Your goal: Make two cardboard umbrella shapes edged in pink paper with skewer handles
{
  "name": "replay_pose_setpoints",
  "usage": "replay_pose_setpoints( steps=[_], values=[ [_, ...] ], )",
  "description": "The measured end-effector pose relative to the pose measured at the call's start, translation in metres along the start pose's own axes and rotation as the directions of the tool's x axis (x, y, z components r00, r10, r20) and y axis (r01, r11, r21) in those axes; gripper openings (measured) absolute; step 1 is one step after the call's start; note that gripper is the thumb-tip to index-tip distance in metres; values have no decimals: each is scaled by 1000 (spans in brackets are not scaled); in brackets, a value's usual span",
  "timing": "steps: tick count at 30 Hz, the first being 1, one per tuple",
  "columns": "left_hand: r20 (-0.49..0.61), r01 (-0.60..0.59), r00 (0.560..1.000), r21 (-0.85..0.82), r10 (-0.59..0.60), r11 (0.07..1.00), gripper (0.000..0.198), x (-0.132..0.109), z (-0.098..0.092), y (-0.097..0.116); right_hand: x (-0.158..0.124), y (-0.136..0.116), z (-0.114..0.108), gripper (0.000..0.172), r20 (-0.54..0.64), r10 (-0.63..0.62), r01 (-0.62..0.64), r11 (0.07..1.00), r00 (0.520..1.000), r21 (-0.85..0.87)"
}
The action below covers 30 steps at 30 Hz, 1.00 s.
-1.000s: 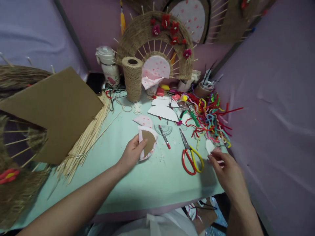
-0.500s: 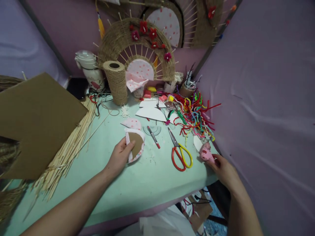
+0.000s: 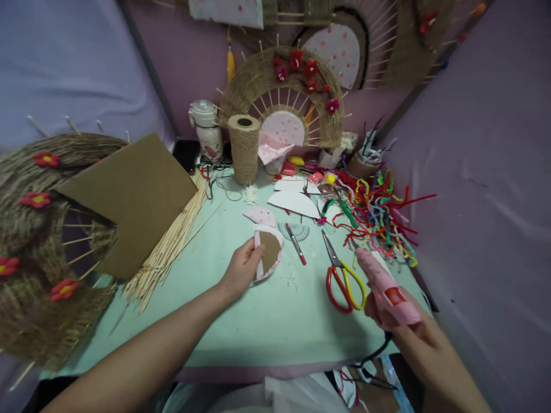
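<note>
My left hand (image 3: 240,267) pinches the left edge of a half-round cardboard piece (image 3: 270,253), whose rim is wrapped in white cloth with pink dots. Just behind it lies a dotted cloth-covered piece (image 3: 262,217). My right hand (image 3: 413,330) is wrapped round a pink hot glue gun (image 3: 385,289), raised over the table's right side with its nozzle towards the back; a dark cord hangs below. Between my hands rest scissors (image 3: 344,281) with one red and one yellow handle, a red-and-silver pen (image 3: 296,244) and a clear protractor (image 3: 297,230).
Thin sticks (image 3: 172,241) and a large cardboard sheet (image 3: 142,201) lie at the left, beside a woven fan with red flowers (image 3: 37,199). At the back stand a twine spool (image 3: 244,149) and a white jar (image 3: 208,132). Colourful pipe cleaners (image 3: 379,212) heap at the right.
My right hand has lifted the glue gun from the table's right edge and brought it nearer to me. The view has swung left; my left hand keeps its hold on the cardboard piece.
</note>
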<state>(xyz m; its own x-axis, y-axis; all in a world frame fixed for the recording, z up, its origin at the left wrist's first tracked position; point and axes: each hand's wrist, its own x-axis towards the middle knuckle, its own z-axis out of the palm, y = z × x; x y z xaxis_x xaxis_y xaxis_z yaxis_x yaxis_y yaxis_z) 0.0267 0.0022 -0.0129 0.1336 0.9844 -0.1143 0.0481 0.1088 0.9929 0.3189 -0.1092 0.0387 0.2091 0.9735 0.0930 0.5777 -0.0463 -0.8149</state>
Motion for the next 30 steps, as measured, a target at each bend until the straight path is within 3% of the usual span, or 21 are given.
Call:
replay_pose_setpoints(
  steps=[3,7,11,16,20,30],
  values=[
    [-17,-99,994,180,104,979,30,-3,-2,-2,5,-29,36,47,232,-44,-7,977,972,214],
    [11,-227,970,388,242,893,30,-8,-2,-2,6,-53,77,44,203,-21,-29,970,979,241],
    [63,-339,933,477,353,811,30,-11,-2,-1,0,-52,99,39,144,54,-83,975,988,205],
    [148,-498,855,506,497,705,26,-11,-3,-1,-1,-51,106,40,178,90,-125,972,980,196],
    [191,-561,817,486,545,670,31,-12,-4,0,-1,-54,107,43,218,82,-128,971,972,201],
    [216,-576,812,437,542,690,40,-13,-4,2,-6,-47,109,38,227,168,-211,961,959,179]
  ],
)
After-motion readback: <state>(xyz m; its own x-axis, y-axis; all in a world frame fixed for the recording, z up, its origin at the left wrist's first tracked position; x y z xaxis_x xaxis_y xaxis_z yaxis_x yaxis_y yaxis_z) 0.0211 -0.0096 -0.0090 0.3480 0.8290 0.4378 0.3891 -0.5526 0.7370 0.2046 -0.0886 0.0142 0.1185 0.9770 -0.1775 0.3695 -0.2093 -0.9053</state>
